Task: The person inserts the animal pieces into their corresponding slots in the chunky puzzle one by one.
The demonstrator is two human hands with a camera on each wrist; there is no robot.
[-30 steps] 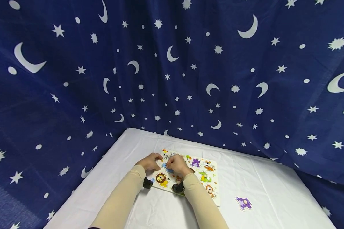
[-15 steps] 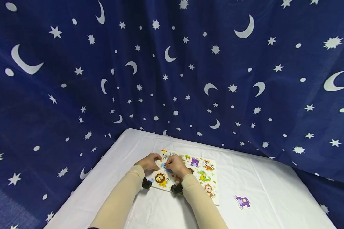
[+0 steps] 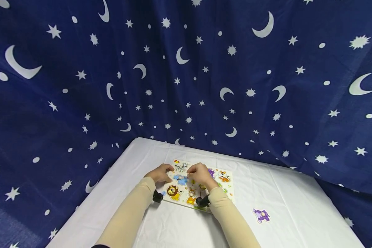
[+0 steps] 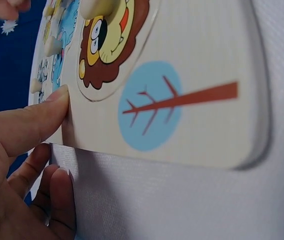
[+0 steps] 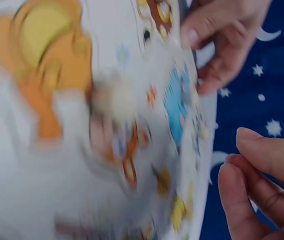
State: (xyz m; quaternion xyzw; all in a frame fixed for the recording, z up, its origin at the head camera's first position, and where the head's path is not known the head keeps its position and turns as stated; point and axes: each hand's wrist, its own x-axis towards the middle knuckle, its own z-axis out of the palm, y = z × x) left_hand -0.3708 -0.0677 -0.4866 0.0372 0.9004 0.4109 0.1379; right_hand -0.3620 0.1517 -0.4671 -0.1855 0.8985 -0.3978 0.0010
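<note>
A white wooden animal puzzle board (image 3: 184, 197) lies on the table. My left hand (image 3: 159, 174) holds its left edge; in the left wrist view the thumb (image 4: 52, 112) lies on the edge, the other fingers bent below it. The blue elephant piece (image 3: 181, 179) lies in the board near that hand, its wooden knob showing. My right hand (image 3: 201, 175) is over the board just right of the elephant, holding nothing. Its thumb and fingertips are close together with a small gap in the right wrist view. Lion (image 3: 173, 192), zebra (image 3: 181, 167) and kangaroo (image 3: 191, 196) pieces surround the elephant.
A loose purple animal piece with a knob (image 3: 261, 215) lies on the white tablecloth (image 3: 285, 203), right of the board. A dark blue curtain (image 3: 204, 82) with moons and stars hangs behind the table.
My right hand has let go of the elephant piece and moved right, uncovering it. My left hand stays at the board's left edge. The loose purple piece lies where it was.
</note>
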